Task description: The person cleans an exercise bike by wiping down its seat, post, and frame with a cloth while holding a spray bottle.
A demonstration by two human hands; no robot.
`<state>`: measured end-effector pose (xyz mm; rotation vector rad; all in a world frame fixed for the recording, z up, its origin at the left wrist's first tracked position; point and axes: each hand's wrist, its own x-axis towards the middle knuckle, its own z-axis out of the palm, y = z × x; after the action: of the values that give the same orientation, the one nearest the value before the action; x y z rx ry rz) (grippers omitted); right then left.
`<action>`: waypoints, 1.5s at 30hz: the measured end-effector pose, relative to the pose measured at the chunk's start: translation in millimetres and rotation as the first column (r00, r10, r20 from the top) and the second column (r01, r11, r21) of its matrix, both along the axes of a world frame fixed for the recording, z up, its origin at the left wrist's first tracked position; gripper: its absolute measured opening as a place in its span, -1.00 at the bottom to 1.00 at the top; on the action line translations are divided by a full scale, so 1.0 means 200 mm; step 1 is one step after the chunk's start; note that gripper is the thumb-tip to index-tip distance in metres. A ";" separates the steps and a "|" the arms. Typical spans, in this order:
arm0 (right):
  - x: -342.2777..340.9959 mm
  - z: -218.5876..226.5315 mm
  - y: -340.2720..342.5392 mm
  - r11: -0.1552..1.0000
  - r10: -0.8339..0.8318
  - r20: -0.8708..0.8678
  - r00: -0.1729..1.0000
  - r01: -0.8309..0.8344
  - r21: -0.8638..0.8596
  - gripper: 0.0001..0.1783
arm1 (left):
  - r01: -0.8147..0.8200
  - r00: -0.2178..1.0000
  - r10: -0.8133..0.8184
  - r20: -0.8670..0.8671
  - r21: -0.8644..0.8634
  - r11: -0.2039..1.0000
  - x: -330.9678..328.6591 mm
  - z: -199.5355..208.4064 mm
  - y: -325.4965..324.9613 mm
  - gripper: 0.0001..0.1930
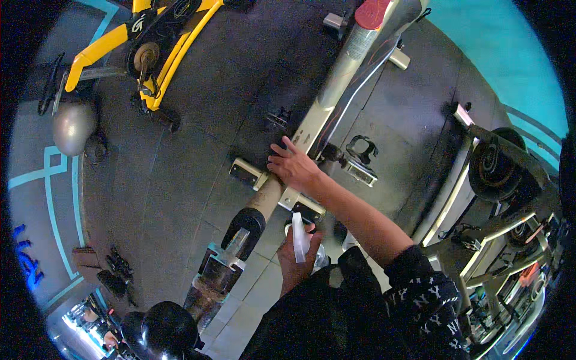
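A long pale metal beam (312,125) of what looks like gym equipment runs slantwise across the middle, its paint scuffed. My right hand (295,168) rests on it, palm down, fingers apart and reaching over the left edge. Just below that hand, short metal crosspieces (293,201) stick out from the beam to both sides. Close to my body, my left hand (294,255) is closed around a spray bottle with a white spray head (299,237); part of its clear body (321,259) shows beside the fingers. A dark worn section (210,285) lies at the beam's lower end.
A yellow exercise bike frame (171,63) stands at the upper left, near a silvery rounded cover (74,128). A pedal with a strap (360,171) juts out right of the beam. More machines (495,165) line the right side. A black rounded part (171,330) is at lower left.
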<state>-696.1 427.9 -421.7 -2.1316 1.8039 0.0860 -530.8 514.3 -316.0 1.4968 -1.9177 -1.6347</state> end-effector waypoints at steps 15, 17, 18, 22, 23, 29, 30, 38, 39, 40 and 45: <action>-0.02 0.09 0.23 0.888 -0.451 -0.327 0.830 0.382 -0.255 -0.35 | -0.112 0.987 0.125 -0.098 0.124 0.986 0.05 -0.02 -0.07 -0.74; -0.15 0.05 0.16 0.871 -0.486 -0.347 0.802 0.412 -0.268 -0.36 | -0.108 0.987 0.125 -0.103 0.155 0.982 0.04 -0.01 -0.08 -0.73; -0.19 0.03 0.12 0.856 -0.513 -0.358 0.780 0.434 -0.280 -0.36 | -0.079 0.994 0.088 -0.057 0.149 0.986 0.04 0.01 -0.09 -0.71; -0.35 0.10 0.07 0.847 -0.527 -0.280 0.802 0.469 -0.251 -0.38 | -0.110 0.993 0.116 -0.034 0.137 0.984 0.02 0.02 -0.08 -0.69; -0.36 0.11 0.07 0.859 -0.513 -0.309 0.801 0.473 -0.199 -0.37 | -0.107 0.993 0.114 -0.039 0.140 0.984 0.02 0.01 -0.08 -0.69; -0.15 0.05 0.16 0.864 -0.492 -0.226 0.840 0.440 -0.247 -0.39 | -0.061 0.996 0.064 -0.054 0.064 0.996 0.06 -0.04 -0.06 -0.69; -0.09 0.02 0.19 0.867 -0.478 -0.197 0.856 0.423 -0.265 -0.40 | -0.089 0.996 0.092 -0.022 0.125 0.988 0.05 -0.03 -0.05 -0.70; 0.11 0.02 0.28 0.850 -0.459 0.009 0.888 0.442 -0.288 -0.28 | -0.121 0.990 0.131 -0.049 0.175 0.977 0.05 -0.03 -0.02 -0.71; 0.10 0.04 0.28 0.867 -0.458 -0.109 0.882 0.417 -0.274 -0.24 | -0.097 0.994 0.104 -0.040 0.141 0.985 0.06 -0.04 -0.02 -0.70; 0.07 0.05 0.25 0.867 -0.458 -0.106 0.883 0.417 -0.274 -0.24 | -0.073 0.997 0.077 -0.031 0.107 0.992 0.06 -0.04 -0.02 -0.70; -0.21 0.02 0.11 0.769 -0.628 -0.189 0.755 0.566 -0.298 -0.30 | -0.073 0.993 0.081 -0.082 0.094 0.993 0.06 -0.06 -0.02 -0.69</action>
<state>-738.3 449.4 -418.1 -1.6040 2.7069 0.0217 -518.6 509.3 -327.6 1.4889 -1.7407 -1.7433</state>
